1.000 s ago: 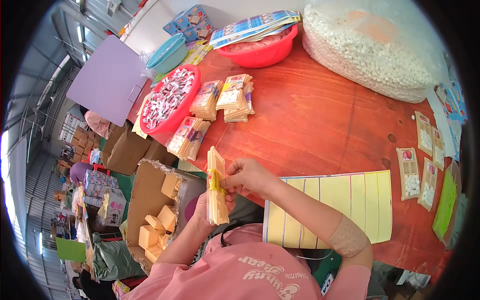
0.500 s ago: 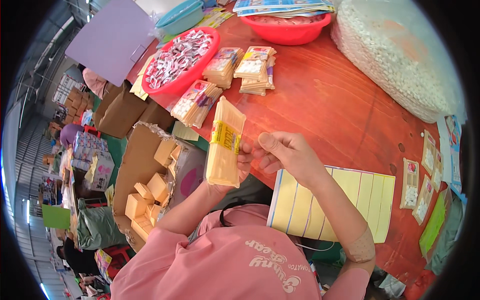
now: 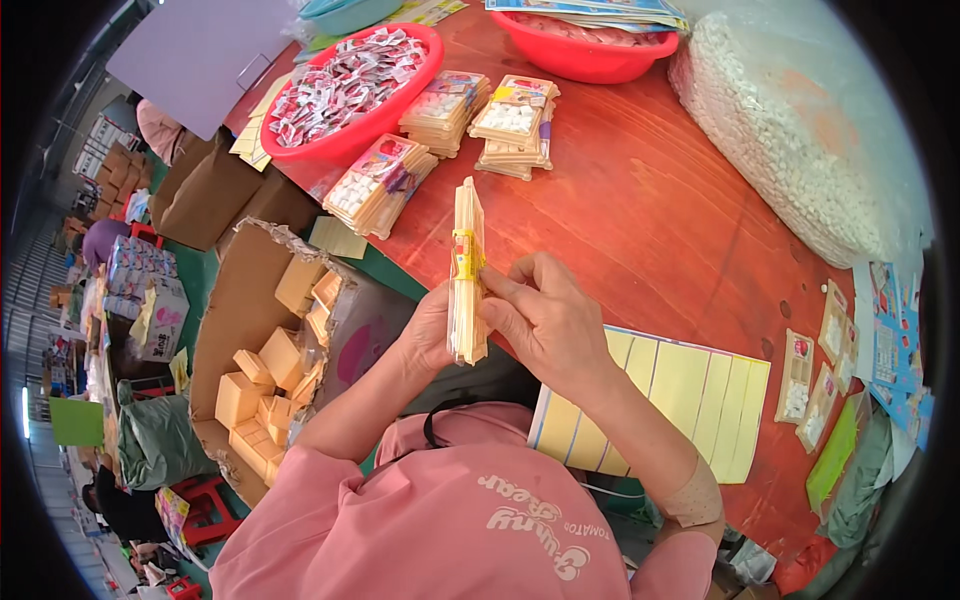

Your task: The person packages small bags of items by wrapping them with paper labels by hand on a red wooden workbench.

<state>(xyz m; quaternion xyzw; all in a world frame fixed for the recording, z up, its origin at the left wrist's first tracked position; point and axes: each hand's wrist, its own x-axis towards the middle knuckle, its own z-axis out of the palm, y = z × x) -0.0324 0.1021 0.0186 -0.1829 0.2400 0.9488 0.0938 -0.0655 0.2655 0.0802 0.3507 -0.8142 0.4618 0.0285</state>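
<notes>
A: What has just changed?

B: The stack (image 3: pixel 467 325) has turned. Half a second ago its broad face showed and the right fingertips stood off its edge; now it is nearly edge-on, upright, with the right fingers against its side.

A: What does that mean for the work?

B: The yellow band (image 3: pixel 466 258) is already around the stack, above its middle. Judging by where the fingers meet it, attention is on the side just below that band.

A: How do the fingers stand?

B: The left hand (image 3: pixel 432 330) grips the stack from the left, its fingers mostly hidden behind. On the right hand (image 3: pixel 548 320), thumb and forefinger are only narrowly apart, their tips touching the stack's right side. Whether they pinch anything, one cannot tell.

A: And where is the stack?

B: Held up in front of the person's chest, by the near edge of the table (image 3: pixel 650 200). The other stacks (image 3: pixel 512 120) are toward the table's left end, beside the basin (image 3: pixel 400 108) of packets. A yellow sheet (image 3: pixel 650 405) lies along the near edge, right of the hands, and a few loose trays (image 3: pixel 796 375) lie by the right end.
</notes>
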